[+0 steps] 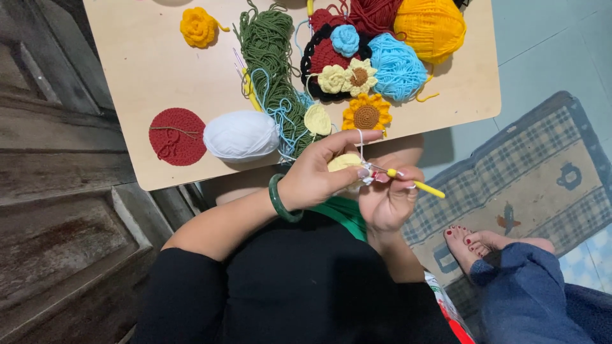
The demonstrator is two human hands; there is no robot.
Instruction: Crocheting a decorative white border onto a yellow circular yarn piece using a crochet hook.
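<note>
So the left hand (319,175), green bangle on the wrist, is pinching a small pale yellow crocheted piece (344,161) just below the edge of the light wooden table (140,70). The right hand (389,197) is clenched around a yellow-handled crochet hook (414,183), tip right at the piece. A white yarn ball (241,135) and a round red crocheted disc (177,136) sit near that edge.

A pale wooden board (159,70) serves as a low table. Dark weathered wooden planks (57,210) lie left; a checked rug (542,172) covers pale tiled floor (548,44) right.
</note>
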